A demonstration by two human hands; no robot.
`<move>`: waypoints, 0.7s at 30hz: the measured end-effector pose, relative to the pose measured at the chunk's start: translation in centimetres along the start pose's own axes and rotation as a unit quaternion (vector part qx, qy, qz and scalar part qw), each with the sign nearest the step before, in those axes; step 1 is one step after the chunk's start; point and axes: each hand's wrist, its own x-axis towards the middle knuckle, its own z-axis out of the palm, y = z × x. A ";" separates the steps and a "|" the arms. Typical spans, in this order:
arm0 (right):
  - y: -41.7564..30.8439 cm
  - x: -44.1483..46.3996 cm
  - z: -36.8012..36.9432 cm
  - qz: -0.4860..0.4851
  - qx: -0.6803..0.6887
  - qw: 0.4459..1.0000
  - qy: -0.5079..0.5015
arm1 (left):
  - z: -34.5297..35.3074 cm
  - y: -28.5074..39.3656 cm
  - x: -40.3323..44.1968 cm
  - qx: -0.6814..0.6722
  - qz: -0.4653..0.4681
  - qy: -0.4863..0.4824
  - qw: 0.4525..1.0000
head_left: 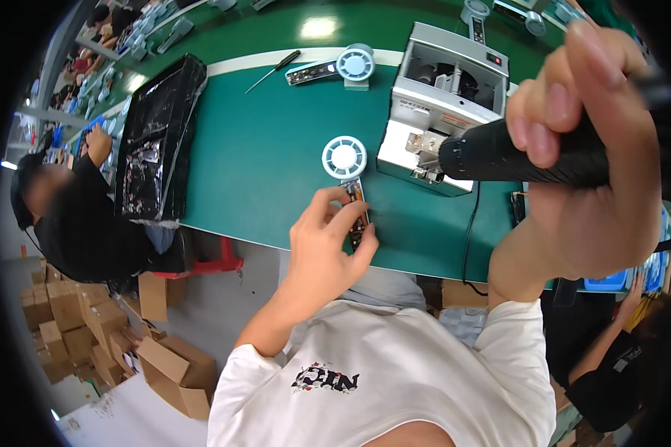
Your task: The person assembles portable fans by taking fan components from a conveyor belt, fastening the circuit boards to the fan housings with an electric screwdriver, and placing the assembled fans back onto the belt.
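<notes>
My left hand (pixel 322 242) is closed on the opened handle of a small handheld fan (pixel 344 158). The fan lies on the green work mat with its round head pointing away from me, and brown and dark parts show inside the handle. Close to the camera, my right hand (pixel 585 127) is wrapped round a black power screwdriver (pixel 499 155). Its front end is over the near part of a grey screw-feeder machine (pixel 455 104); I cannot see whether its bit touches the machine.
Beyond the held fan lie a second opened fan (pixel 356 64) and a thin screwdriver (pixel 273 70). A black tray (pixel 156 149) with small parts stands at the left. A person in black (pixel 82 216) sits beyond it, near cardboard boxes (pixel 175 372). A black cable (pixel 470 246) hangs over the table edge.
</notes>
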 end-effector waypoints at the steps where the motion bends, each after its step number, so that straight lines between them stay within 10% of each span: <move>1: 0.0 0.0 -0.1 0.015 0.012 1.000 0.010 | -0.3 0.1 0.0 -0.012 -0.012 0.008 1.000; 21: -0.1 0.4 -0.8 0.058 0.027 0.998 0.028 | 2.2 -0.2 -0.5 0.083 0.041 0.033 0.995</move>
